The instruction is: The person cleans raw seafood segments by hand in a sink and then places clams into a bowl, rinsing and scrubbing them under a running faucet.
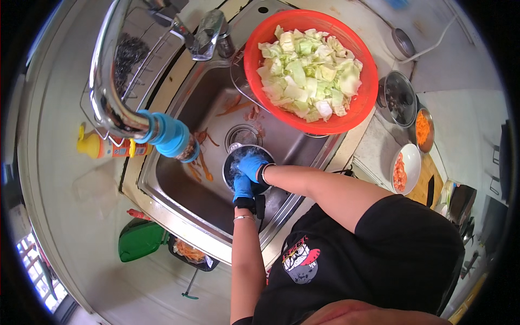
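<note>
A small dark pot (226, 175) with a metal handle at its far rim stands in the stainless-steel sink (178, 203), near the drain (239, 134). Both of my hands, in blue gloves, are inside it amid splashing, clear water. My right hand (251, 164) reaches in from the right, fingers down. Close beside it is my left hand (242, 187), entering from the near side. The water and the gloves hide the fingertips, so whatever they hold cannot be made out. Orange peelings (208, 174) and pinkish scraps (254, 113) lie on the sink floor around the pot.
A chrome faucet (101, 89) with a blue filter head (172, 136) overhangs the sink. A red colander (310, 126) of cut cabbage straddles the back-right corner. Grated-carrot bowl (430, 144), white meat bowl (412, 174) and knife (430, 191) sit right. A green-lidded bin (140, 241) hangs left.
</note>
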Motion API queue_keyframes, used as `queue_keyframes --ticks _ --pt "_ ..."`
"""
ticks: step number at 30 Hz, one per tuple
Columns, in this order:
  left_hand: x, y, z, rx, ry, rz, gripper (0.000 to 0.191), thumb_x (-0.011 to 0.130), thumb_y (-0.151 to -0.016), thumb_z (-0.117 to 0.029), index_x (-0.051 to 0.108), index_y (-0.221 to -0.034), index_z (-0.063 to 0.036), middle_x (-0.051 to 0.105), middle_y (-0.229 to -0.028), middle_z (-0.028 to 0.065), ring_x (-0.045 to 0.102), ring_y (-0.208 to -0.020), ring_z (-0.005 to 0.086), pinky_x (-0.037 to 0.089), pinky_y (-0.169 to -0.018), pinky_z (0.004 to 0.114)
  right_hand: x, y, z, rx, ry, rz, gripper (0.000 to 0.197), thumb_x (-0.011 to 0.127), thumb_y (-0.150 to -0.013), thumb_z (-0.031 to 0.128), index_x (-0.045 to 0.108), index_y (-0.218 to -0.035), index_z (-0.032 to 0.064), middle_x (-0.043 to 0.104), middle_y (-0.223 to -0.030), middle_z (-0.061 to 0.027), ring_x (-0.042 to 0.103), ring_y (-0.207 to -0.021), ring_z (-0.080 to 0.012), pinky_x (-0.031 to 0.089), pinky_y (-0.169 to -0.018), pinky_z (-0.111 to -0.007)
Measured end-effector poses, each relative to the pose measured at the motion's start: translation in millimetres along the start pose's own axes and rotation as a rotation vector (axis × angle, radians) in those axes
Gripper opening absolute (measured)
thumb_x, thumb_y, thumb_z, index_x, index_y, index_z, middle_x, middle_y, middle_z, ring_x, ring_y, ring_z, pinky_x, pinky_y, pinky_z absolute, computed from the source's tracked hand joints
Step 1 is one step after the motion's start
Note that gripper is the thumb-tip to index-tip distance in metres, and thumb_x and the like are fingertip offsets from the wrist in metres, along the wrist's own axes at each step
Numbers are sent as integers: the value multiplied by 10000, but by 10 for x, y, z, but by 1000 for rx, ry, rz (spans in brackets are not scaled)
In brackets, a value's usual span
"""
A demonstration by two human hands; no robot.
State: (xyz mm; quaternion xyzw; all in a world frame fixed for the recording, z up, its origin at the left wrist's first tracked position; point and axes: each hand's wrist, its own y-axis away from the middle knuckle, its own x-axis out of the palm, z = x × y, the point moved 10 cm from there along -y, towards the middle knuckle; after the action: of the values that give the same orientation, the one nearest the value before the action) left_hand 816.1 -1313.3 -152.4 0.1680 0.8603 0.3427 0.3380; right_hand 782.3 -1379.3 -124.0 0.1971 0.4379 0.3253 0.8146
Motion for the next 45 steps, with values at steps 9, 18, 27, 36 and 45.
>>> queue_keyframes --ticks 9,18,27,36,45 --pt "-404 518 170 -166 409 -501 241 578 -755 -83 555 -945 63 619 -877 188 594 -813 248 465 -715 344 154 372 313 -247 550 118 320 490 -769 183 575 -1050 56 428 -1210 -173 531 -950 -371 475 -747 -413" --pt "-85 -93 526 -168 259 -181 460 490 -847 -144 329 -1256 -10 401 -1275 127 399 -1161 228 315 -969 337 -78 29 311 -150 -254 45 374 427 -821 306 549 -1086 70 550 -1058 -202 531 -986 -300 406 -855 -383" --pt "-361 320 -72 76 -117 -486 385 445 -849 -139 417 -1209 -6 420 -1256 163 418 -1140 264 334 -945 356 -266 487 809 -675 638 -21 313 464 -774 225 575 -1037 95 531 -1089 -124 525 -940 -256 448 -780 -400" --pt "-372 143 250 -74 821 -363 381 227 -934 -210 461 -1164 -15 511 -1159 127 497 -1029 239 383 -901 306 87 7 613 -478 257 109 229 443 -797 181 611 -891 59 587 -943 -171 578 -838 -305 455 -734 -390" --pt "-268 156 -37 -77 275 -386 373 440 -850 -168 421 -1180 3 511 -1135 177 475 -1065 288 377 -910 356 174 12 116 -397 532 47 366 505 -771 176 503 -1120 65 443 -1197 -193 494 -1012 -345 416 -855 -415"
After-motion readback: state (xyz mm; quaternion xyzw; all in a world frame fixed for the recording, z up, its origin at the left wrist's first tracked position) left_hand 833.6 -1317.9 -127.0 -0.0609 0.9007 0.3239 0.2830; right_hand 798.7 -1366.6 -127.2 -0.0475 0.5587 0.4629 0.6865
